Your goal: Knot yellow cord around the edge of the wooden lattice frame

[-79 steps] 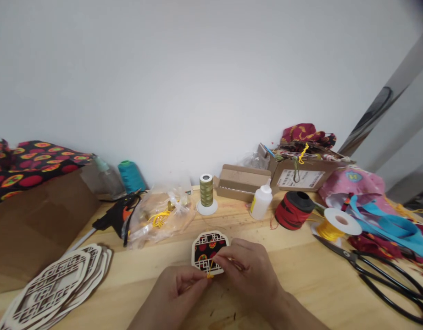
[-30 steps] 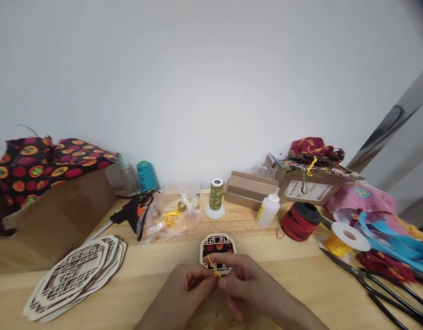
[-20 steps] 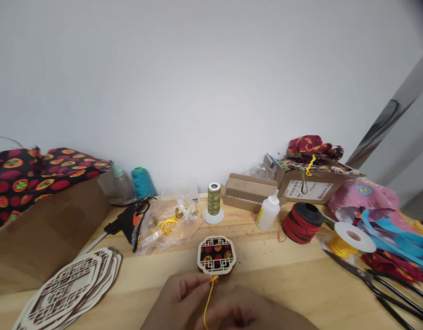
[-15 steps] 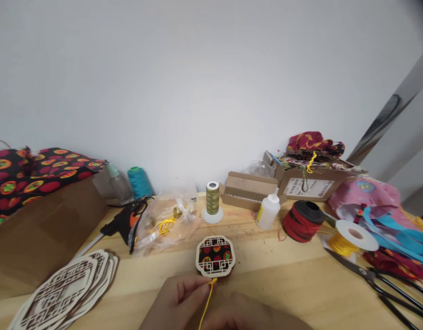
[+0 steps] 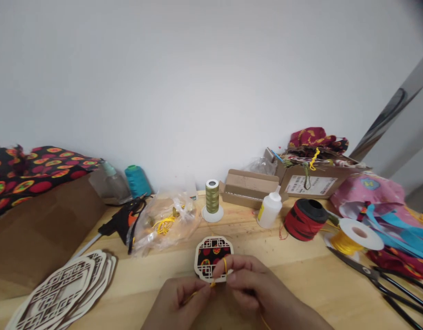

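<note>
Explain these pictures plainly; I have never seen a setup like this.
No machine here: these are a person's two bare hands. One camera, worn on the head, takes every picture, looking forward and down. The left hand pinches yellow cord in its fingertips; the right hand has cord looped over a finger. Beyond them, a small fabric-filled lattice frame lies on the wooden table. A stack of lattice frames sits at left, a spool of olive thread and a squeeze bottle stand behind, and scissors lie at right.

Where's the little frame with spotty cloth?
In the head view, the frame is low near the middle, partly hidden by the right hand, with the green spool standing behind it.
</note>
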`<state>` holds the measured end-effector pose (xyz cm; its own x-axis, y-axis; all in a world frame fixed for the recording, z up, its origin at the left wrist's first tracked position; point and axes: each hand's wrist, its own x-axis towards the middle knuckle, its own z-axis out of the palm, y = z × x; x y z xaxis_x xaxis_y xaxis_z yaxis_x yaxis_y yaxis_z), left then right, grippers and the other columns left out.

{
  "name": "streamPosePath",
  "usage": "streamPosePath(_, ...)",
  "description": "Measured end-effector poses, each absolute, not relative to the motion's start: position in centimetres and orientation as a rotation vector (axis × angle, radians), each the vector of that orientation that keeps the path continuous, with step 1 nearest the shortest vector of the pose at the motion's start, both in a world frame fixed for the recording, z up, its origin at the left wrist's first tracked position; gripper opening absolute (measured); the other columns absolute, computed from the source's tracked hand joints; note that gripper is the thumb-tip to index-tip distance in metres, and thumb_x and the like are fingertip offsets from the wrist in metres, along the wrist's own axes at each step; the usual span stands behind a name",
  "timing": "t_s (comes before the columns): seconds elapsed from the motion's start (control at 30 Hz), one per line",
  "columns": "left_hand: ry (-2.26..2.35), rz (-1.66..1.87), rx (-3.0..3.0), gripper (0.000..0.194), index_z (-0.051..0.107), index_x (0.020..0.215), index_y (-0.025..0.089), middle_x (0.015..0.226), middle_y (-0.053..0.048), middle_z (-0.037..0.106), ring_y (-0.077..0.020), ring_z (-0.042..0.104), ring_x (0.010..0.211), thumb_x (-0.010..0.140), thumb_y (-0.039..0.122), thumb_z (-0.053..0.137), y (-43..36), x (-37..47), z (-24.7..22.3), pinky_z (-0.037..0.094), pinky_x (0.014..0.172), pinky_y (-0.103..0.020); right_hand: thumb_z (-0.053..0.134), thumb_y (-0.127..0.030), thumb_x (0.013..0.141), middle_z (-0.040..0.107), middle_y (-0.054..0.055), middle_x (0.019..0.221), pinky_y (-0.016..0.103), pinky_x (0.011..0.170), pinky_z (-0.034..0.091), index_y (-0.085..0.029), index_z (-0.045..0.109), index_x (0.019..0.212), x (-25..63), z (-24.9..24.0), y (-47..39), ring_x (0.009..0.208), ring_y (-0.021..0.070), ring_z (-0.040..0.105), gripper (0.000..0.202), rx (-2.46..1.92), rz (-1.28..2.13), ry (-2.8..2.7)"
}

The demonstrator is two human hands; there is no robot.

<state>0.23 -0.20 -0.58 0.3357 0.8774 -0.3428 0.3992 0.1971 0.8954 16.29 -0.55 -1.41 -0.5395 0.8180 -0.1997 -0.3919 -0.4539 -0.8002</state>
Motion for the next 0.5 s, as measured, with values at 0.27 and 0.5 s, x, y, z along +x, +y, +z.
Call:
streamPosePath(0.27,1.319,0.48,1.495,0.031,0.058,0.05,0.011,0.046,0.006,0.034,-0.0086,0.031,0.048,0.068,0.034,0.046,-0.4,0.2,-1.4,0.023,0.045,-0.018,0.047,-0.018,0.074,0.021,-0.011,0.04,0.015,0.031,0.008,-0.015,0.055,0.084,16.4,-2.2,0.1,0.032,0.0021,0.01,0.013,-0.713,2.009,-0.723)
streamPosePath(0.5,1.221,0.527,1.502,0.028,0.064,0.072,0.014,0.069,-0.003,0.063,-0.018,0.054,0.07,0.073,0.035,0.045,-0.5,-0.4,-0.3,0.041,0.062,-0.022,0.055,-0.021,0.069,0.038,-0.006,0.044,0.015,0.037,0.017,-0.008,0.062,0.075,17.3,-1.3,-1.4,0.037,0.0011,0.027,0.016,-0.677,2.149,-1.091)
